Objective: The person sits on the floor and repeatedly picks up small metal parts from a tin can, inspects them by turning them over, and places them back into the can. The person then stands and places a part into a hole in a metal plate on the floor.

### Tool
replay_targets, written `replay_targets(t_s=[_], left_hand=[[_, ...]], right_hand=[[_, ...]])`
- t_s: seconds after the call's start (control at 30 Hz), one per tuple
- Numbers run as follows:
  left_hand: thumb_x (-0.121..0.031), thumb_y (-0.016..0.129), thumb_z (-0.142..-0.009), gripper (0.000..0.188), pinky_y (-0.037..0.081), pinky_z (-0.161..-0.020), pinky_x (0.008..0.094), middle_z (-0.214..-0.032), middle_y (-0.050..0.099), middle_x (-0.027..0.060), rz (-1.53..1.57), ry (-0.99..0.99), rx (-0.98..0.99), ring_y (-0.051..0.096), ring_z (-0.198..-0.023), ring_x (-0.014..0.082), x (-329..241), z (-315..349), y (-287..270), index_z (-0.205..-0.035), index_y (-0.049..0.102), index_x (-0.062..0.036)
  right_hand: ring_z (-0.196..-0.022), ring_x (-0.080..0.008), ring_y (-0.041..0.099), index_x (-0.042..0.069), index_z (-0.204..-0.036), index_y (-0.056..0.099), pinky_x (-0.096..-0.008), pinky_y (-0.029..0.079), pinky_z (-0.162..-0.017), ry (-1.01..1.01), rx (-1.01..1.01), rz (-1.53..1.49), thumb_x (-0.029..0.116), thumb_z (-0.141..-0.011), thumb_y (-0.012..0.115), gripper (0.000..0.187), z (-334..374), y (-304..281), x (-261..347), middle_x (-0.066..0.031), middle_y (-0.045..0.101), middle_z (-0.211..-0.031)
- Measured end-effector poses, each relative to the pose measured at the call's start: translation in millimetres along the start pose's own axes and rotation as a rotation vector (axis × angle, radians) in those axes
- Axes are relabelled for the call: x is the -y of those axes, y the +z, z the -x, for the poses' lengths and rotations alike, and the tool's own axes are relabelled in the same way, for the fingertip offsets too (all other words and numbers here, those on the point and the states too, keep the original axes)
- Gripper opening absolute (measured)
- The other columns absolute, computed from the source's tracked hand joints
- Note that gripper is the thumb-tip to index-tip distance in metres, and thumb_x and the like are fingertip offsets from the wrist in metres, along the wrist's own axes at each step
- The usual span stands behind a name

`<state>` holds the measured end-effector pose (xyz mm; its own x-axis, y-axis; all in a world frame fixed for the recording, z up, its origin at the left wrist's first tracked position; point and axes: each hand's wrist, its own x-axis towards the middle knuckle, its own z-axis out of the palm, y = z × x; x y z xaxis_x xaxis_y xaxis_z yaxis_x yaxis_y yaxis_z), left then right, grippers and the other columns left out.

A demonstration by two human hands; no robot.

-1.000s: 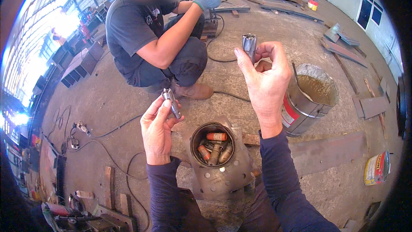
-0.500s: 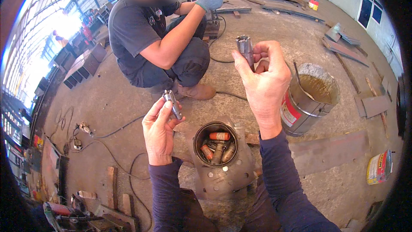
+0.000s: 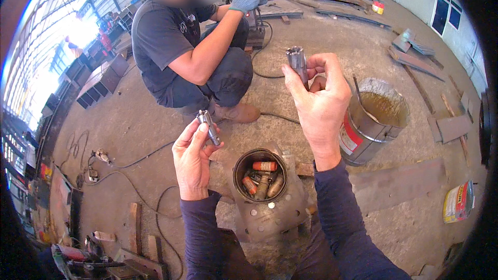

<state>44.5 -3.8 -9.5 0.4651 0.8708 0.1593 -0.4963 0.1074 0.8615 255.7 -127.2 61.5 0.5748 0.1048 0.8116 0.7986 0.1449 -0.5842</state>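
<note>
One steel cutter (image 3: pixel 209 127) is resting in the left hand (image 3: pixel 192 158), with thumb and fingers closing around it and its toothed end tilting upward. Another, wider cutter (image 3: pixel 297 63) is standing nearly upright in the right hand (image 3: pixel 324 101), where thumb and curled fingers are pinching its sides. Between the forearms, a round can (image 3: pixel 259 155) is holding orange and grey cylinders (image 3: pixel 265 166).

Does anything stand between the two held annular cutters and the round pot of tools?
Nothing visible does: the left hand holds one annular cutter, the right hand another annular cutter, and the pot stands open-topped.
</note>
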Motion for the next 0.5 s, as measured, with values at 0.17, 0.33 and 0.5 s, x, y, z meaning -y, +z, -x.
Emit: replay_targets(t_s=[0.17, 0.33, 0.5], left_hand=[[-0.01, 0.07, -0.099, 0.03, 0.064, -0.071, 0.0382, -0.108, 0.075, 0.0122, 0.004, 0.002, 0.001, 0.074, -0.095, 0.0225, 0.7, -1.4, -0.4, -0.127, 0.069, 0.0008], [-0.01, 0.071, -0.099, 0.031, 0.064, -0.071, 0.0385, -0.109, 0.075, 0.0123, 0.005, -0.004, -0.012, 0.074, -0.095, 0.0222, 0.3, -2.0, -0.8, -0.127, 0.068, 0.0013], [-0.009, 0.07, -0.099, 0.032, 0.065, -0.071, 0.0381, -0.108, 0.075, 0.0128, 0.006, -0.001, -0.008, 0.074, -0.094, 0.0215, -1.6, -2.2, -2.7, -0.128, 0.068, 0.0021]], right_hand=[[-0.058, 0.0005, 0.046, 0.002, -0.097, 0.063, -0.0203, 0.033, -0.047, 0.034, 0.023, -0.002, 0.007, -0.083, 0.086, 0.028, 0.5, -1.0, 2.5, -0.0015, 0.066, -0.084], [-0.057, 0.0006, 0.045, 0.002, -0.096, 0.062, -0.0204, 0.033, -0.047, 0.015, 0.023, 0.003, 0.007, -0.083, 0.086, 0.028, 0.3, 0.7, 1.7, -0.0009, 0.066, -0.083], [-0.056, 0.0008, 0.044, 0.003, -0.095, 0.062, -0.0207, 0.032, -0.046, 0.046, 0.019, -0.008, 0.007, -0.083, 0.086, 0.028, 2.0, 3.1, 3.1, 0.0004, 0.064, -0.081]])
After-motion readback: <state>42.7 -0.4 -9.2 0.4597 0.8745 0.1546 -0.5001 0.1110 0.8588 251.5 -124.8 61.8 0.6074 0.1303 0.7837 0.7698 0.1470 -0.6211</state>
